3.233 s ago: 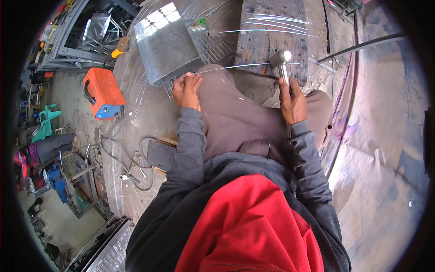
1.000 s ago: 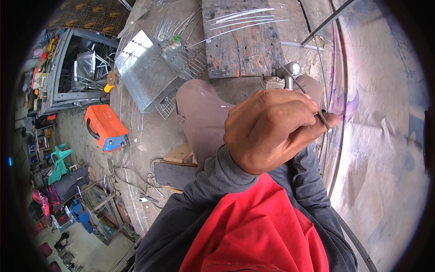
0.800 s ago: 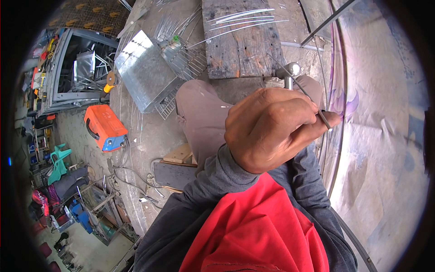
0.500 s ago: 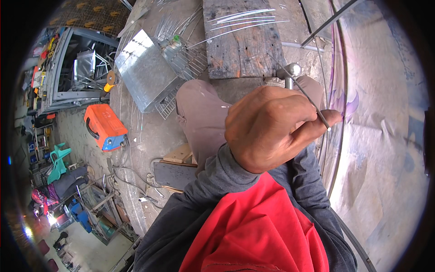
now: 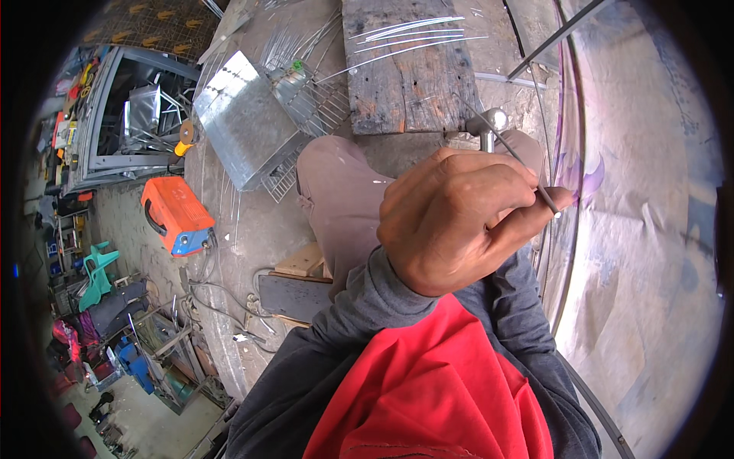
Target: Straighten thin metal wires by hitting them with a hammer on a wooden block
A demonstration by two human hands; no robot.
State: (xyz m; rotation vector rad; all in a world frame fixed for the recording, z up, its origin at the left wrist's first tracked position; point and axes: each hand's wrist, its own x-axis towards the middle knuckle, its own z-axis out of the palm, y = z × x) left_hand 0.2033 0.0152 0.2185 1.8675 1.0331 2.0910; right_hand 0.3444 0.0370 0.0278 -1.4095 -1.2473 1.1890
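Note:
My left hand (image 5: 459, 214) is in front of my lap, back up, with a thin metal rod (image 5: 527, 172) pinched between thumb and fingers. The rod slants from the plank's near right corner to a short end past my thumb. Just beyond the hand is a hammer (image 5: 489, 121) with a shiny steel head, its handle running down behind my left hand. My right forearm in its grey sleeve (image 5: 524, 298) passes beneath the left; the right hand is hidden there. A worn wooden plank (image 5: 409, 84) lies ahead, with several thin rods (image 5: 417, 32) on its far part.
A bent sheet-metal box (image 5: 248, 122) sits left of the plank by a wire grid (image 5: 325, 115). An orange welding machine (image 5: 176, 214) with cables stands farther left, near a metal-framed bin of scraps (image 5: 95, 161). Long dark bars (image 5: 558, 38) and a printed sheet (image 5: 642, 229) lie right.
My left hand, with the rod still pinched in it, has shifted very slightly left and down. The bright flash at the lower left is gone.

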